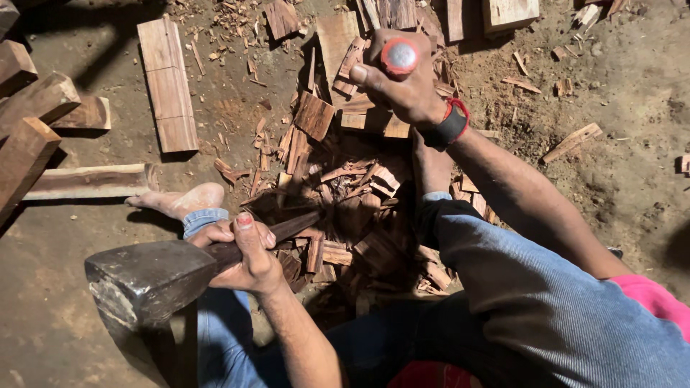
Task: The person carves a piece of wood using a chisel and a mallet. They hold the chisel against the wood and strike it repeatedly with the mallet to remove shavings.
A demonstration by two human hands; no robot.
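Note:
My left hand (244,253) is shut on the dark wooden handle of a heavy tool, right behind its blocky dark metal head (147,282) at the lower left. The handle's far end points toward a pile of reddish wood chips (345,215) between my legs. My right hand (402,82) is raised above the pile and gripped around a red-handled tool (399,56), of which only the round grey butt end shows; its working end is hidden. A black and red band (449,126) sits on that wrist.
I sit on a dirt floor in blue jeans, with a bare foot (180,201) to the left of the pile. A flat plank (169,82) lies at the upper left, thick wood blocks (32,122) at the far left, and more offcuts (507,13) along the top.

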